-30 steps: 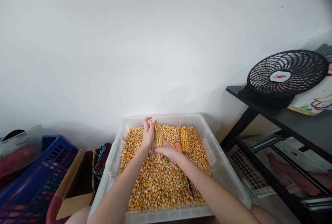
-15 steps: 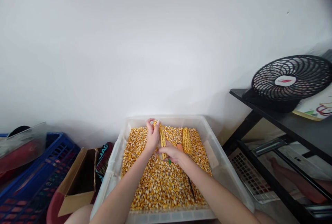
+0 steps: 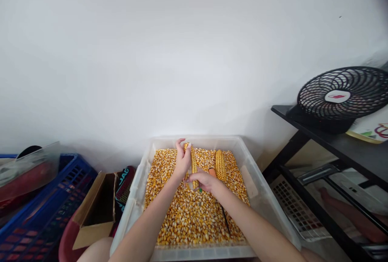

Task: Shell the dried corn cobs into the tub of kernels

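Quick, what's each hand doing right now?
Left hand: holding the corn cob toward its far end.
Right hand: holding the same cob toward its near end.

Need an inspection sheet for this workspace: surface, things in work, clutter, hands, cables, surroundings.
Surface: pale plastic tub with a layer of loose corn kernels.
Things in work: one held cob; second cob lying on the kernels.
Clutter: orange handle and dark rod in the tub; forearm hides whether they join.
Hands: left hand on the held cob's far end, right hand at its near end.
Cables: nothing seen.
Surroundings: blue crate and cardboard box left; fan on black shelf right.
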